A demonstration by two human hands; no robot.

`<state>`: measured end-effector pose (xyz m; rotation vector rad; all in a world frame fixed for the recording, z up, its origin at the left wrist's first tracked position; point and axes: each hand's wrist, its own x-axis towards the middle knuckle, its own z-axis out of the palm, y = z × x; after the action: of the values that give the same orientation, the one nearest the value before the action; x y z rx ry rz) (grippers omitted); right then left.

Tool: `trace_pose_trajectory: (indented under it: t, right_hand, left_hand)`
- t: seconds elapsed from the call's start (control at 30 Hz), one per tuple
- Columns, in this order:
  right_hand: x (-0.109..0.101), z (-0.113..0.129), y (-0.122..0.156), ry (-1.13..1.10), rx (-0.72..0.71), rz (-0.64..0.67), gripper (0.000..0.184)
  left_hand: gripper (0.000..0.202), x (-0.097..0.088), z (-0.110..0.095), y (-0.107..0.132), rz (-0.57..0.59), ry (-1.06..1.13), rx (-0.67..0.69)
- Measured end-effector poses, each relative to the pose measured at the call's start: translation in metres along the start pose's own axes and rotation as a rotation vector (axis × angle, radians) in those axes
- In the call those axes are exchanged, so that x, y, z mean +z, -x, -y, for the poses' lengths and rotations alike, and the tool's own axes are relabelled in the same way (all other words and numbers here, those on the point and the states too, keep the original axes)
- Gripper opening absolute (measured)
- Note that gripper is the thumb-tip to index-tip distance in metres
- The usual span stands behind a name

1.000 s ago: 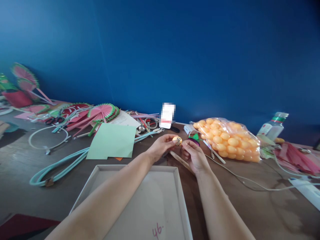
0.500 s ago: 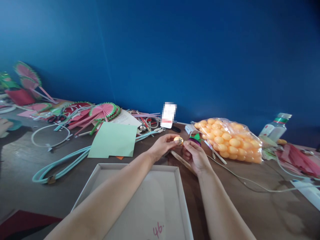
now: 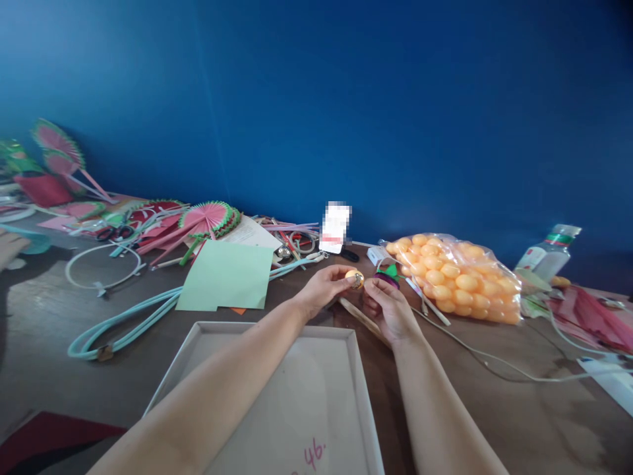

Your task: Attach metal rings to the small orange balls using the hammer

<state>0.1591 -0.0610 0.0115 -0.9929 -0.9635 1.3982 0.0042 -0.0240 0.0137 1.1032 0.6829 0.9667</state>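
A small orange ball (image 3: pixel 355 279) with a shiny, metallic-looking patch is held between the thumb and fingers of my left hand (image 3: pixel 329 287). Close to the ball's right side, my right hand (image 3: pixel 388 307) is closed in a pinch; whatever sits between its fingertips is too small to make out. Just behind the right hand lies a purple round thing (image 3: pixel 388 278) with a green leaf-shaped piece (image 3: pixel 391 270), partly hidden by the fingers. Below both hands a thin wooden strip (image 3: pixel 363 320) runs across the table.
A shallow grey box (image 3: pixel 316 396) marked "46" lies under my forearms. Right of my hands is a clear bag of orange balls (image 3: pixel 455 277), with a bottle (image 3: pixel 551 254) beyond. Leftward lie green card (image 3: pixel 225 274), paper fans (image 3: pixel 210 218) and pale blue tubing (image 3: pixel 123 330). A phone (image 3: pixel 335 227) stands behind.
The whole view has shifted very slightly. Both hands keep nearly the same hold and place, with the ball still in the left fingers.
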Motion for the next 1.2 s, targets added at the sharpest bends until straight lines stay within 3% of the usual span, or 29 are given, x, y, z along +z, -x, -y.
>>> trace_pose_trajectory:
  t: [1.2]
  right_hand:
    - [-0.0034,0.0016,0.0019,0.022,0.0,0.048,0.027]
  left_hand:
    - [0.047,0.0004,-0.0004,0.0012,0.026,0.002,-0.002]
